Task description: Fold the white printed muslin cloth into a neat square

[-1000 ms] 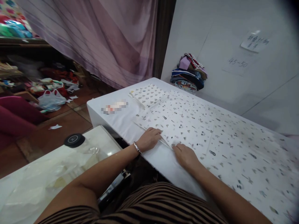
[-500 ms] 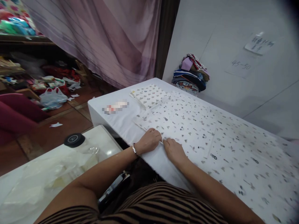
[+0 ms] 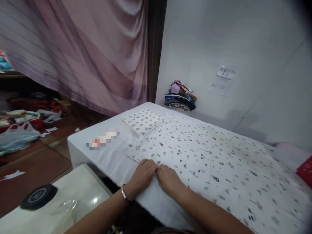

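A large white cloth with small grey prints point(image 3: 175, 146) lies spread over the white-covered table point(image 3: 83, 139). My left hand point(image 3: 145, 175), with a bracelet at the wrist, is closed on the near edge of this cloth. Right beside it, my right hand point(image 3: 169, 180) pinches the same edge, and the fingertips of both hands almost touch. Beyond them a folded cloth with a heart-like print point(image 3: 142, 120) rests at the table's far left part. A blurred-out item point(image 3: 102, 139) lies to its left.
At the lower left is a pale surface with a round black object point(image 3: 39, 196) and clear plastic. Folded fabrics point(image 3: 180, 97) are stacked by the wall. A pink curtain point(image 3: 109, 48) hangs behind. Bags point(image 3: 19, 136) and scraps lie on the floor. Something red point(image 3: 305, 170) shows at the right edge.
The view has tilted up and shifted right, so the table sits lower and further left in the picture. Both hands still hold the cloth's edge at about the same place.
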`<state>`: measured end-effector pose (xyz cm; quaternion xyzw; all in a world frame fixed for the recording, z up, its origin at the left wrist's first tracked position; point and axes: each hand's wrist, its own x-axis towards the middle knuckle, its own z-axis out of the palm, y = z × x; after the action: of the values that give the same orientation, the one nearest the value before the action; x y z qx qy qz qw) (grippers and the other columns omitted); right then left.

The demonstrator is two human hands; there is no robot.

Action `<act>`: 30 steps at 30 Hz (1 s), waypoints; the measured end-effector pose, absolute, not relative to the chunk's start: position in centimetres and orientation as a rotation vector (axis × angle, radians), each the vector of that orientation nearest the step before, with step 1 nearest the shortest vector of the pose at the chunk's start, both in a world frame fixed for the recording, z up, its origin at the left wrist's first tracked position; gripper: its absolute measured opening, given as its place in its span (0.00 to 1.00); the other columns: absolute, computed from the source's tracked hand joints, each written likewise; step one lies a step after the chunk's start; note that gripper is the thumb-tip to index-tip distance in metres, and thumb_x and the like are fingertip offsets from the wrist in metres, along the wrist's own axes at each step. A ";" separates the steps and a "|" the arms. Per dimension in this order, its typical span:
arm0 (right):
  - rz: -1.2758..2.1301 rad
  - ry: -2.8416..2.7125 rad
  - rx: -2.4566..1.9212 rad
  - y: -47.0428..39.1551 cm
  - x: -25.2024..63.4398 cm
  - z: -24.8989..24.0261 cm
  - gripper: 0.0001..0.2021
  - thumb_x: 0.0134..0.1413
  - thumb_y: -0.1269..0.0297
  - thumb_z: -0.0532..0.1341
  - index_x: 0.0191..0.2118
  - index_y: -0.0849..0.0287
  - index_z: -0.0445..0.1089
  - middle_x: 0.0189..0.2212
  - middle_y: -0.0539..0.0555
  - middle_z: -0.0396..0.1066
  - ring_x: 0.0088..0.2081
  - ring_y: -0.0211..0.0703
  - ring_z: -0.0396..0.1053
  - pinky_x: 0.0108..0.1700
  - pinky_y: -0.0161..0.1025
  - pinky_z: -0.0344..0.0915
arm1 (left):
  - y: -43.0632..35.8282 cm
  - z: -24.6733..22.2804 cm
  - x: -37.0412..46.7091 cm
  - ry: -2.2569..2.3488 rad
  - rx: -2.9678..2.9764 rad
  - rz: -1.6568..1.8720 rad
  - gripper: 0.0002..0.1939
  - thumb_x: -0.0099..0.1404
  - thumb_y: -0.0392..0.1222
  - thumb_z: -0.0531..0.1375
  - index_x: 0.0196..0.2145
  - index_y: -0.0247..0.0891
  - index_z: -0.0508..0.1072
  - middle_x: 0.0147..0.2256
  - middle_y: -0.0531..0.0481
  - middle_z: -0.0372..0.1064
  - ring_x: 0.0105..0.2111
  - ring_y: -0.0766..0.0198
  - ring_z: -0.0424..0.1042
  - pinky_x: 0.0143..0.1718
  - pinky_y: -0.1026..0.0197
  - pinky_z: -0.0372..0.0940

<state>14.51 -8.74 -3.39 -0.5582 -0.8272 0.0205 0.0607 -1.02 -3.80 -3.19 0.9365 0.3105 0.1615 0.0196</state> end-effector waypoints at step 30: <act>0.783 -1.967 -1.491 -5.9 15.7 -3.5 0.08 0.51 0.66 0.53 0.30 0.58 0.69 0.23 0.47 0.66 0.27 0.37 0.61 0.31 0.33 0.56 | -7.8 -2.5 -0.6 1.040 0.573 0.924 0.19 0.55 0.36 0.63 0.44 0.34 0.66 0.41 0.40 0.72 0.33 0.62 0.75 0.34 0.60 0.70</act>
<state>15.69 -5.95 -3.48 -0.5541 -0.7309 0.2907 0.2725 -0.63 -7.83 -2.54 0.2602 0.4725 0.4195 0.7301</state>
